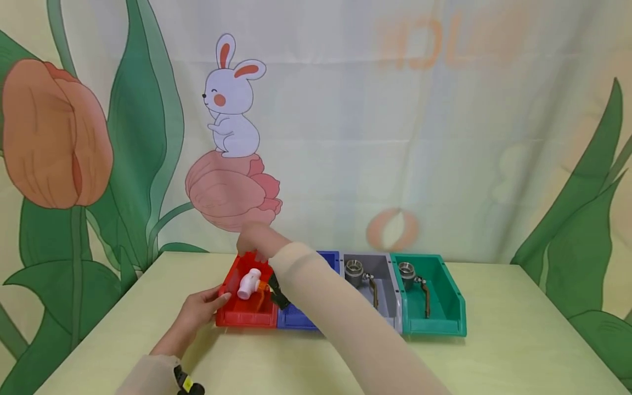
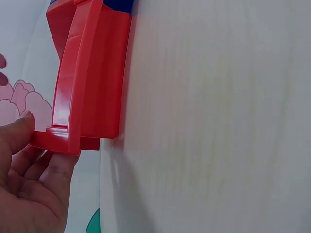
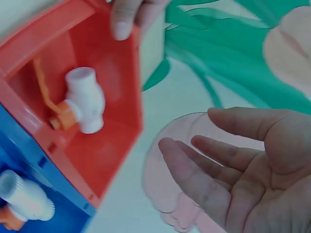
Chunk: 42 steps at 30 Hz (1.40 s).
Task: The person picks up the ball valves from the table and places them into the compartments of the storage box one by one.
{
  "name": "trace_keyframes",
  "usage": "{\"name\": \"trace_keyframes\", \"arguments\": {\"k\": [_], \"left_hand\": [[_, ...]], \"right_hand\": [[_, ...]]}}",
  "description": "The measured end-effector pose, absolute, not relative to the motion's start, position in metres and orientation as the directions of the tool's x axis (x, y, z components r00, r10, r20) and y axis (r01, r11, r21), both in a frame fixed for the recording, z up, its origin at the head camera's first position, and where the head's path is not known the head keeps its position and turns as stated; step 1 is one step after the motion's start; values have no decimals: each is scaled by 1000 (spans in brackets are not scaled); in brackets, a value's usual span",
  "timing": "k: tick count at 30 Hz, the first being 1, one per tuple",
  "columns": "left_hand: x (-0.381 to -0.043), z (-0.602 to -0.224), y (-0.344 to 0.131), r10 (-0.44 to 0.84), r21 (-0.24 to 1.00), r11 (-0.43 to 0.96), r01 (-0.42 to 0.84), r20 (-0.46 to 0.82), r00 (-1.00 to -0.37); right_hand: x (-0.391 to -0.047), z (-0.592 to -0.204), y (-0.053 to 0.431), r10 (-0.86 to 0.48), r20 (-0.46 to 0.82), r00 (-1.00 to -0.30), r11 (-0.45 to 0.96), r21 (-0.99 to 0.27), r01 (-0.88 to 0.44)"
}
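Note:
My left hand grips the left side wall of a red plastic bin; in the left wrist view its thumb lies over the rim with the fingers against the outside. Inside that bin sits a white plastic ball valve with an orange lever. Over the bin's back edge hovers my right hand. The right wrist view shows this hand with loosely bent fingers, nothing between them, apart from the bin.
A blue bin adjoins the red one and holds another white valve. Further right, a grey bin and a green bin each hold a metal valve with a lever. A printed curtain hangs behind the table.

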<state>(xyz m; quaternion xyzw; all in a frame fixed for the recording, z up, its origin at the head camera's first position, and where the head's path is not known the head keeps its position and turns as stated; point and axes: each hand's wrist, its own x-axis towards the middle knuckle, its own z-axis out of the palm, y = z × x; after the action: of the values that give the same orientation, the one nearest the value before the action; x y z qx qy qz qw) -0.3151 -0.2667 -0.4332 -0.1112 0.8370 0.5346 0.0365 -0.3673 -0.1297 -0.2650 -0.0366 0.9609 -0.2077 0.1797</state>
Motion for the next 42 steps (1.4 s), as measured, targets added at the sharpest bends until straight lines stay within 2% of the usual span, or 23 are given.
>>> {"name": "trace_keyframes", "arguments": {"k": [2,5,9,12,18,27,42], "left_hand": [[-315,-434,-266,-150,887,402,-227,-180,-972],[-315,-434,-265,-150,886,407,-221,-174,-973],[-315,-434,-267,-146,882,419,-216,-169,-975],[-316,-435,-269,-148,879,422,-223,-176,-973],[-318,-437,-268,-161,876,414,-246,-195,-967],[-321,-435,-265,-159,885,409,-224,-173,-972],[-319,-432,-261,-177,889,391,-238,-181,-967]], "right_hand": [[-366,-263,-123,-172,-324,-930,892,-452,-7],[-363,-265,-106,-281,-270,-921,861,-495,-117],[-359,-273,-78,-462,-181,-868,773,-562,-294],[-354,-276,-58,-524,-137,-841,715,-607,-347],[-342,-276,-23,-563,-64,-824,628,-681,-376],[-320,-275,26,-573,-18,-819,599,-692,-404],[-290,-309,85,-620,26,-785,528,-726,-441]]}}
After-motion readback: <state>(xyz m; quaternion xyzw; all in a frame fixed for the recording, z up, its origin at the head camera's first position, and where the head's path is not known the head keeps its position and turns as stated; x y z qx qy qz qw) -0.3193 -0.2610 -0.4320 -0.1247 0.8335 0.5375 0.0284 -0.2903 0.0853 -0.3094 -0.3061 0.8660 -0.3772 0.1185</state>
